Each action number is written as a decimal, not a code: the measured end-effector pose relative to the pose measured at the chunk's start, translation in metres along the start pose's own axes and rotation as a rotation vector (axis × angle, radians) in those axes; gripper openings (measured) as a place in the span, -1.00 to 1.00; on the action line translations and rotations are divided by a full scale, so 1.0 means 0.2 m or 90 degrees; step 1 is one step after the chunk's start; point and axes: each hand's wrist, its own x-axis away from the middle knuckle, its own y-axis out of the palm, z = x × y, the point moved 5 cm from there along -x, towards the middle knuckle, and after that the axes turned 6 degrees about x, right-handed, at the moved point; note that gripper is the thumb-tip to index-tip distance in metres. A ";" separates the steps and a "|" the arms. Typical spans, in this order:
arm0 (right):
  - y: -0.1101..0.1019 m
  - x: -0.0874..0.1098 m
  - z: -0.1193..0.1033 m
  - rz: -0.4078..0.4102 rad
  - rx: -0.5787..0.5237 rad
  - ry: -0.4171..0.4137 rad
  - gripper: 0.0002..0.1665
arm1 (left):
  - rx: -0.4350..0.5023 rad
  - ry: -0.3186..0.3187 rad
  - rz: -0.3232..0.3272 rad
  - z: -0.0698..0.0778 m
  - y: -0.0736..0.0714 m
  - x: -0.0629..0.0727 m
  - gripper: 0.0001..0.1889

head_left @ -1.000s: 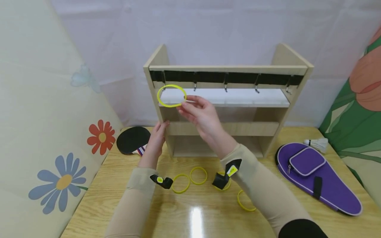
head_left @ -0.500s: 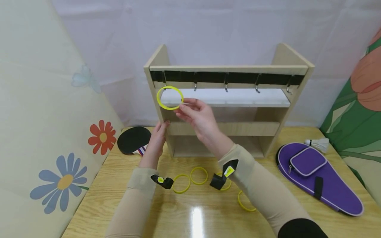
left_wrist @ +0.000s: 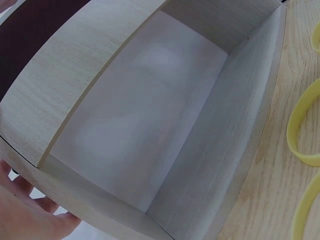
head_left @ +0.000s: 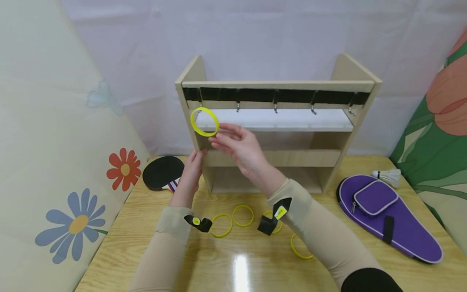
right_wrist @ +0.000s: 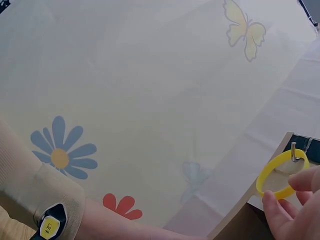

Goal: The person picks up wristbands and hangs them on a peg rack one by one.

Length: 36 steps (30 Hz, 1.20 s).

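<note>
A thin yellow ring [head_left: 191,120] is pinched between the thumb and fingers of my right hand [head_left: 243,149], held up before the left end of the wooden shelf unit [head_left: 277,157]. Beside it in the right wrist view, the leftmost metal hook [right_wrist: 293,151] shows within the ring's upper part. My left hand [head_left: 190,172] grips the unit's left side panel low down, with fingers at its outer face in the left wrist view. Other metal hooks [head_left: 275,107] line a black strip [head_left: 255,95] along the unit's top rail, with nothing hanging from them.
Several more yellow rings [head_left: 233,215] lie on the wooden table in front of the unit, one partly behind the right wrist camera. A black table tennis bat [head_left: 162,172] lies at left. At right are a purple racket case [head_left: 405,229] and a shuttlecock [head_left: 388,177].
My right hand has moved slightly left and down with the ring, which has turned to look narrower and more upright. The left hand stays on the side panel.
</note>
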 end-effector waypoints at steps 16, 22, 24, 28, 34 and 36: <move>-0.07 0.02 0.06 -0.006 0.059 0.026 -0.51 | -0.001 0.003 0.002 -0.01 0.00 -0.01 -0.44; -0.15 0.03 0.11 -0.020 0.098 0.025 -0.49 | 0.008 -0.001 0.009 -0.01 0.00 -0.01 -0.45; -0.18 0.04 0.13 -0.025 0.109 0.026 -0.48 | 0.010 -0.003 0.006 -0.01 0.00 -0.01 -0.44; -0.23 0.06 0.15 -0.031 0.135 0.033 -0.46 | 0.013 -0.004 0.002 -0.01 0.00 0.00 -0.44; -0.29 0.10 0.21 -0.037 0.170 0.064 -0.47 | 0.019 -0.005 0.008 -0.01 0.00 -0.01 -0.44; -0.31 0.12 0.23 -0.041 0.186 0.071 -0.48 | 0.021 -0.004 0.007 -0.02 0.00 -0.01 -0.44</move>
